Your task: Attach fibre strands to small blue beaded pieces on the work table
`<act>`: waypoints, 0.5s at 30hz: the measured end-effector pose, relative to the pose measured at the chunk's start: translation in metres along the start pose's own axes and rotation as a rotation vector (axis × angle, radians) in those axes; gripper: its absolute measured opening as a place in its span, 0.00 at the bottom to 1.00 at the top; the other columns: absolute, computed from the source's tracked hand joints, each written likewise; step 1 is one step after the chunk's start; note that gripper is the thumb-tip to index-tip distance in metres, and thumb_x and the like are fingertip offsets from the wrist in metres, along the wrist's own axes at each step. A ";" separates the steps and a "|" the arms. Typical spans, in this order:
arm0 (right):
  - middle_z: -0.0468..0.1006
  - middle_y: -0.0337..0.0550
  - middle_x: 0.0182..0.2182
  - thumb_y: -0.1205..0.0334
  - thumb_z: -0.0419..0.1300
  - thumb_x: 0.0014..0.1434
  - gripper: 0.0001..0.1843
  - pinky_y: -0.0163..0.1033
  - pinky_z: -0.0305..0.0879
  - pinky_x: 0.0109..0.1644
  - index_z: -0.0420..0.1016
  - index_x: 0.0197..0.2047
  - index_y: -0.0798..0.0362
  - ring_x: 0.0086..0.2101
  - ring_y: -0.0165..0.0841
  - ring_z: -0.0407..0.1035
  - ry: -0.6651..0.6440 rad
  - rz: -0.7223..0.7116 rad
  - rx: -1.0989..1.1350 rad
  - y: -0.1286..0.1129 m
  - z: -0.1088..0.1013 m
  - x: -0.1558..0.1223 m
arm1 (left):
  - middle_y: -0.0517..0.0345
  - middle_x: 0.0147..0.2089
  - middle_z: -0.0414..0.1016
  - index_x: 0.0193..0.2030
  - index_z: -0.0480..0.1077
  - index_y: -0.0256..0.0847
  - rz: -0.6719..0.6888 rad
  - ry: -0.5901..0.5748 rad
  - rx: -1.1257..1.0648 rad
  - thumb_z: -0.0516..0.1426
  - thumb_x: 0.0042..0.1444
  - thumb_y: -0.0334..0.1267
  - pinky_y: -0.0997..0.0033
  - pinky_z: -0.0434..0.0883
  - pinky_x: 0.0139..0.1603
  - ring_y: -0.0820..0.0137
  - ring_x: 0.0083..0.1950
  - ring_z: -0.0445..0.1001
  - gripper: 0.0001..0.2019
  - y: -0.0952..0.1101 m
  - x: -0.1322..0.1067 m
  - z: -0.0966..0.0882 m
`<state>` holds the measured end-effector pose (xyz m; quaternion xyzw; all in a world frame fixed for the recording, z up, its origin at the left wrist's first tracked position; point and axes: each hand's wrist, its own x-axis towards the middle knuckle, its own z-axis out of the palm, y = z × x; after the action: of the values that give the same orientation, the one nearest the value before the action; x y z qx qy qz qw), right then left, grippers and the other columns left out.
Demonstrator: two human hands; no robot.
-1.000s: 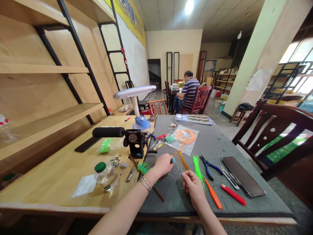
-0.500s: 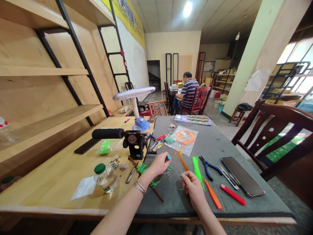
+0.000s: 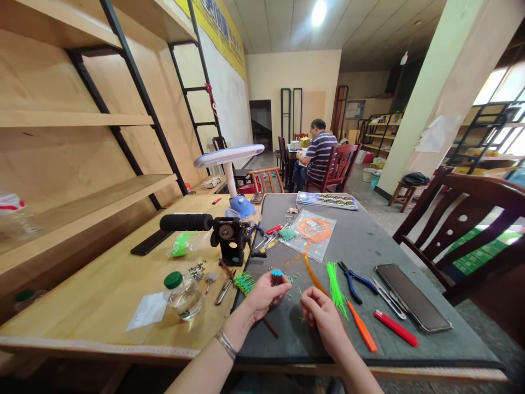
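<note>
My left hand (image 3: 266, 296) is over the grey mat (image 3: 283, 350) with its fingers curled together. Something small and bright blue (image 3: 277, 272) shows at its fingertips; whether it is held or worn I cannot tell. Tiny green beads (image 3: 292, 278) lie just beyond these fingers. Below the left hand, a bundle of green strands (image 3: 243, 283) lies by a thin brown stick (image 3: 270, 326). To the right, my right hand (image 3: 322, 312) pinches a thin green strand (image 3: 301, 292) between thumb and forefinger. The two hands are close but apart.
Right of my hands lie bright green strands (image 3: 336, 290), an orange tool (image 3: 362, 326), blue-handled pliers (image 3: 353, 282), tweezers (image 3: 389, 300), a red stick-like piece (image 3: 396, 328) and a phone (image 3: 413, 297). Leftward stand a jar (image 3: 185, 298) and a black clamp device (image 3: 230, 241). A person (image 3: 320, 150) sits farther back.
My left hand has drawn back from the beads toward me, its fingers curling in. The right hand remains in a pinch nearby. The view has shifted slightly.
</note>
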<state>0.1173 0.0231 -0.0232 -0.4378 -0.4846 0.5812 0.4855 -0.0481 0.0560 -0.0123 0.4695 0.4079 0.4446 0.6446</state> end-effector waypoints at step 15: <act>0.75 0.39 0.27 0.56 0.60 0.49 0.10 0.30 0.59 0.25 0.66 0.24 0.52 0.24 0.28 0.66 -0.104 0.016 0.081 -0.002 0.012 0.001 | 0.62 0.26 0.68 0.32 0.70 0.35 0.057 -0.093 0.043 0.67 0.42 0.42 0.78 0.53 0.23 0.78 0.24 0.61 0.15 -0.005 -0.003 -0.004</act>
<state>0.1060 0.0231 -0.0191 -0.3909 -0.4818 0.6261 0.4722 -0.0519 0.0538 -0.0175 0.5148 0.3734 0.4317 0.6397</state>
